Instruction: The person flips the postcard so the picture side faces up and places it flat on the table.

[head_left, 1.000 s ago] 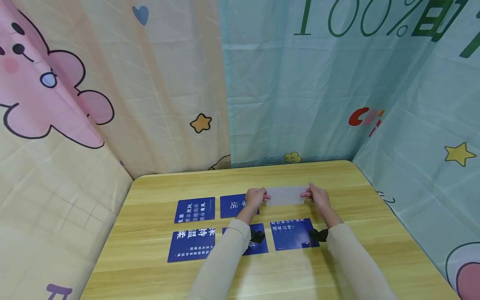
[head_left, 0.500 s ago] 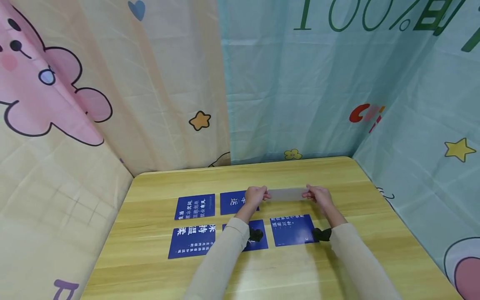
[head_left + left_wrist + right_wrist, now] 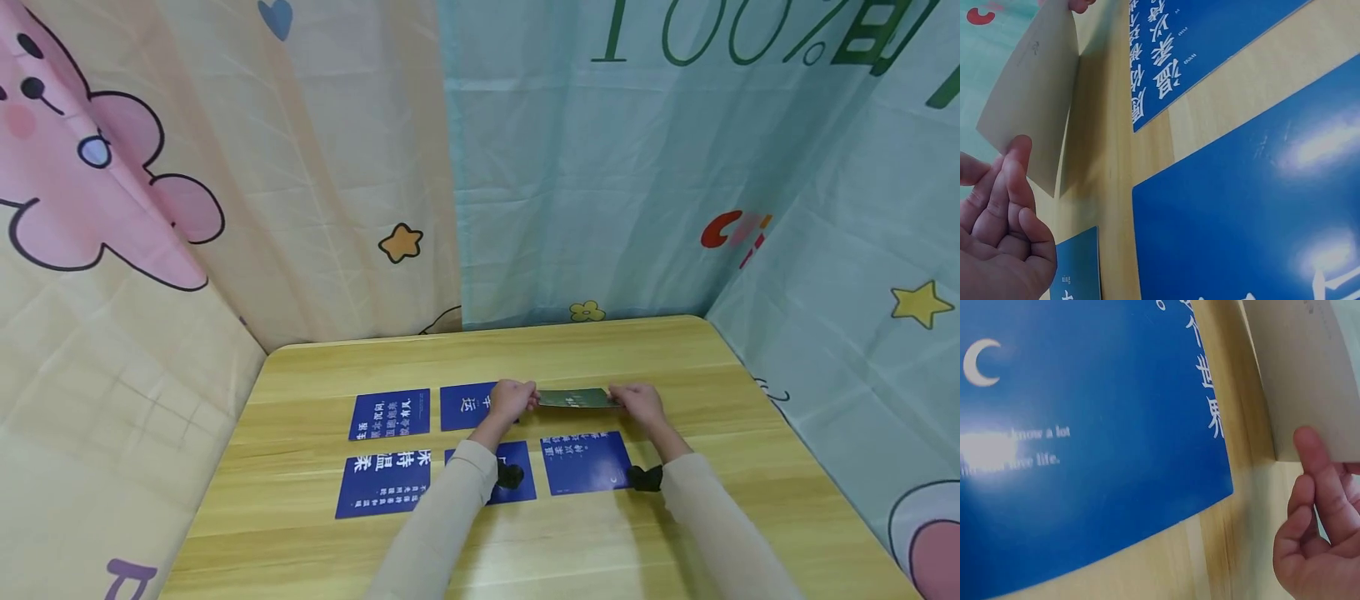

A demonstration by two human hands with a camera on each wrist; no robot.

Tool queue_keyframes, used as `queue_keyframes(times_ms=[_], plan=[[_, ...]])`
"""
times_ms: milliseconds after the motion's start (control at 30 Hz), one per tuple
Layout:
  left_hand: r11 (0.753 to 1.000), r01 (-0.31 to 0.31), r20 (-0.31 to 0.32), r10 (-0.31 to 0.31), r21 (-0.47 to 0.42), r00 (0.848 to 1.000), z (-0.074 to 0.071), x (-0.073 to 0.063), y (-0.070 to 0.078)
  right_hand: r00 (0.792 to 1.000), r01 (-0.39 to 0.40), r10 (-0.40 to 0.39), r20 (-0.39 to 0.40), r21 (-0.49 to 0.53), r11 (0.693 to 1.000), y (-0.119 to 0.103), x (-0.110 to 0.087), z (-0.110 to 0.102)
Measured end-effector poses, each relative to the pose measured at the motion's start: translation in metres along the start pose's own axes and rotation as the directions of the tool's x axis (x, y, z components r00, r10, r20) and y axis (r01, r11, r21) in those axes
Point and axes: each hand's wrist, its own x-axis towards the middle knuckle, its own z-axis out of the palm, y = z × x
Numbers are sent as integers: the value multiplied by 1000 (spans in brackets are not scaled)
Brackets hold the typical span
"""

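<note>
A green-faced card (image 3: 576, 398) with white print is stretched between both hands beyond the front row of cards. My left hand (image 3: 512, 399) pinches its left end, and my right hand (image 3: 637, 403) pinches the right end. From the left wrist, its pale back (image 3: 1035, 81) shows small faint print, with a finger laid along that face. The right wrist view has the same plain back (image 3: 1300, 375) with the right hand (image 3: 1329, 531) at its corner. Nearest below lies a blue card (image 3: 587, 462) with white characters and a small moon.
More blue cards lie flat on the wooden table (image 3: 262, 533): one back left (image 3: 390, 415), one beside the left hand (image 3: 465, 408), one front left (image 3: 384, 485), and one (image 3: 519, 475) partly covered by the left wrist. Printed curtains (image 3: 600, 183) enclose the table's far and side edges.
The held card has tilted: its pale side faced the head camera before, and now the green printed face shows. The right hand has come slightly lower and nearer. The blue cards stay put.
</note>
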Motion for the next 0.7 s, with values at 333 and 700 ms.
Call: queue_keyframes(times_ms=[333, 700], plan=[[992, -23, -11, 24, 127, 1000, 3, -4, -2, 998, 46, -54, -45, -147, 988, 1, -1, 7], [972, -62, 18, 60, 227, 998, 10, -3, -7, 995, 79, -89, -35, -218, 973, 2, 0, 8]])
